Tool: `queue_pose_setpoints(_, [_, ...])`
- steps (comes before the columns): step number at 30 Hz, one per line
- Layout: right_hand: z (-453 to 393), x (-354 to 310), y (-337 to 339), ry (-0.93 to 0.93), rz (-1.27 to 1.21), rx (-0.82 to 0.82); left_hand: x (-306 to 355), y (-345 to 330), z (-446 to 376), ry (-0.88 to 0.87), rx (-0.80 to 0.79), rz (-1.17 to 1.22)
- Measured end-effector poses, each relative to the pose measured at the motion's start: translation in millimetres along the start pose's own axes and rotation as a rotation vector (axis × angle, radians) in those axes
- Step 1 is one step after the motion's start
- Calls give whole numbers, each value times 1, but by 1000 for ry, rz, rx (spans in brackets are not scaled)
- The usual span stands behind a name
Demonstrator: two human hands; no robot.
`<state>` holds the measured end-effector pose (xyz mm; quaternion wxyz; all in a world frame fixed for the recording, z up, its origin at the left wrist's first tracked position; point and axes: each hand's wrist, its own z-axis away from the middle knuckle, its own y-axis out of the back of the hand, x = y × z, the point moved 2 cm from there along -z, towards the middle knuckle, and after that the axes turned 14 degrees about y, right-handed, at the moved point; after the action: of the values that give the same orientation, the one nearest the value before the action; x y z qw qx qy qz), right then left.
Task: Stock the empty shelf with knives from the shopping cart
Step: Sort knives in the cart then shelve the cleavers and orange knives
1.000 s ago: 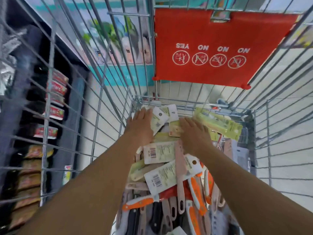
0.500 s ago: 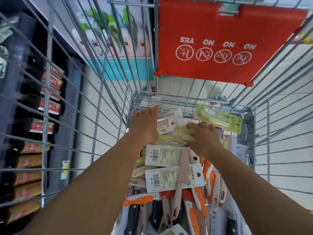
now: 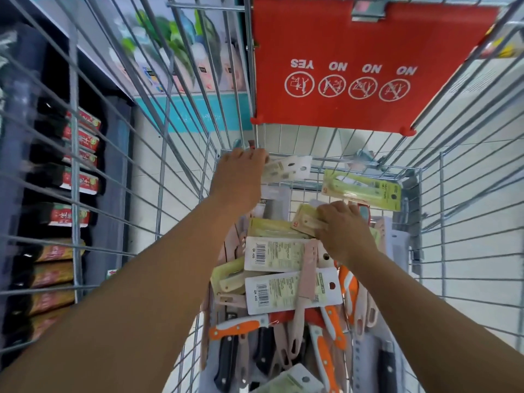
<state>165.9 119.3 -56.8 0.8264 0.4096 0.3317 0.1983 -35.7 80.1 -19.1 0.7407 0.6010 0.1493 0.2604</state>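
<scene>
Your left hand (image 3: 239, 180) gripped a white pack (image 3: 287, 168) raised over the cart (image 3: 312, 160); your right hand (image 3: 344, 231) pinched a yellow pack (image 3: 304, 221) on the knives (image 3: 283, 316).

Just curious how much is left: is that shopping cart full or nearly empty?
Still well stocked. The cart holds a deep heap of packaged knives and loose orange-handled ones covering its bottom.
</scene>
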Motion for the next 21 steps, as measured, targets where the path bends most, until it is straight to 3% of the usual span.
queue_pose_setpoints(4, [-1, 1, 1, -2, -12, 54, 3, -8, -12, -84, -22, -124])
queue_pose_setpoints(8, [-3, 4, 5, 54, -112, 157, -5, -27, -14, -19, -104, -67])
queue_pose_setpoints(11, [-9, 2, 7, 188, -100, 262, -6, -34, -13, 9, 48, -93])
queue_pose_setpoints(13, [-15, -5, 9, 273, -69, 319, -7, -34, -9, 68, 101, 9])
queue_pose_setpoints(16, [-30, -22, 12, 309, -26, 331, -12, -27, 6, 260, 101, 350])
queue_pose_setpoints(18, [-43, -36, 11, 323, -1, 328, -11, -23, 20, 219, 143, 467])
queue_pose_setpoints(21, [-61, -59, 8, 360, 20, 307, -10, -28, 35, 34, 70, 395])
